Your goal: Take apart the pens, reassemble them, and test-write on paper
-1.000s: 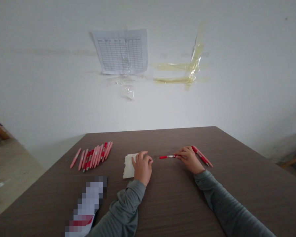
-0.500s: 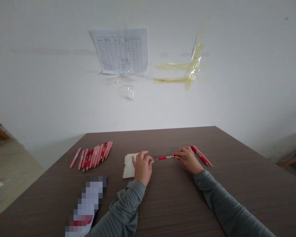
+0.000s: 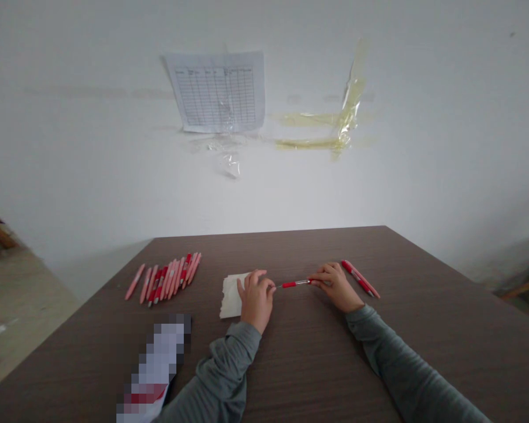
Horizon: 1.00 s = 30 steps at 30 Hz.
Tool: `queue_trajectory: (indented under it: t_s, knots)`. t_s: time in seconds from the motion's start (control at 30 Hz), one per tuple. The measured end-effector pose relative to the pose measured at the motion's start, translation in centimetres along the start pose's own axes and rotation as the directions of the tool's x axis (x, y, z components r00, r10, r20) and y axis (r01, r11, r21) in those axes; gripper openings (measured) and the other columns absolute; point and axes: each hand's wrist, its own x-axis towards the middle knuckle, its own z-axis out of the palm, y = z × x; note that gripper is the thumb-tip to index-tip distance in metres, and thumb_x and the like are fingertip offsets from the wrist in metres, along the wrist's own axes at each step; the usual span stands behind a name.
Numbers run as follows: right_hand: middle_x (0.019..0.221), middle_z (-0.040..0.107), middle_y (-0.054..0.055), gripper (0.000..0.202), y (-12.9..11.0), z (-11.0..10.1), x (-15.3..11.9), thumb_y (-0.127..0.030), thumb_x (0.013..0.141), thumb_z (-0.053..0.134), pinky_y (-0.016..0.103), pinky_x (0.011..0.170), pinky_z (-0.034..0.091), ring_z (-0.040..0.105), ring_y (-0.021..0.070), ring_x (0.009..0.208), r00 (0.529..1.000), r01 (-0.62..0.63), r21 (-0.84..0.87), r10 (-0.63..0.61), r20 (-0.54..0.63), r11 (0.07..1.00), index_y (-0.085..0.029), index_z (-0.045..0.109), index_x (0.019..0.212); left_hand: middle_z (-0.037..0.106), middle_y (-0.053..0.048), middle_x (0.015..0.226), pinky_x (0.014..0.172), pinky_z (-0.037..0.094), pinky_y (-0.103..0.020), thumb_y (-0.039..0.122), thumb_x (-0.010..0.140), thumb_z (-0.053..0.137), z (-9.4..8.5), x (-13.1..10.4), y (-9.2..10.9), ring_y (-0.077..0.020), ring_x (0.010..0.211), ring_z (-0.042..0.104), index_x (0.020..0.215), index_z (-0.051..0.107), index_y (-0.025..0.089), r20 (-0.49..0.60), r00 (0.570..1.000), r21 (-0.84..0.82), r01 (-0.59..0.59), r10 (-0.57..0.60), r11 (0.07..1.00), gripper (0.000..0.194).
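Between my two hands a red and silver pen (image 3: 296, 284) lies level just above the table, or on it; I cannot tell which. My right hand (image 3: 335, 285) pinches its right end between thumb and fingers. At the other end, my left hand (image 3: 258, 296) has thumb and index finger closed on the thin tip, its other fingers loosely raised. A torn-edged piece of white paper (image 3: 230, 299) lies flat under and beside my left hand. Close beyond my right hand rest a red pen (image 3: 351, 271) and a pink one (image 3: 368, 283), side by side.
Several pink and red pens (image 3: 170, 279) lie in a row at the left of the brown table (image 3: 308, 364). A blurred-out white and red object (image 3: 156, 364) is near the front left. Behind stands a wall with a taped sheet (image 3: 216, 91) and yellow tape (image 3: 346, 123).
Almost nothing differs. Both hands keep their grip on the pen, and the view has shifted very slightly.
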Motion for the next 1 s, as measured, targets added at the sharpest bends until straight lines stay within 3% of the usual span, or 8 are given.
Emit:
queue_trajectory:
  t_s: [1.0]
  knots:
    - [0.086,0.064,0.006,0.015,-0.04,0.09,-0.01,-0.031,0.083,0.062,0.042,0.086,0.042,0.048,0.0251,0.095,1.0,0.005,-0.007,-0.005,-0.001,1.0,-0.032,0.073,0.093,0.057,-0.004,0.118,0.108,0.019,-0.062,0.019,0.079,0.059,-0.17,-0.23,0.15,-0.0252,0.118,0.045,0.079,0.065,0.024,-0.03,0.997,0.035,-0.063,0.065,0.997,0.009]
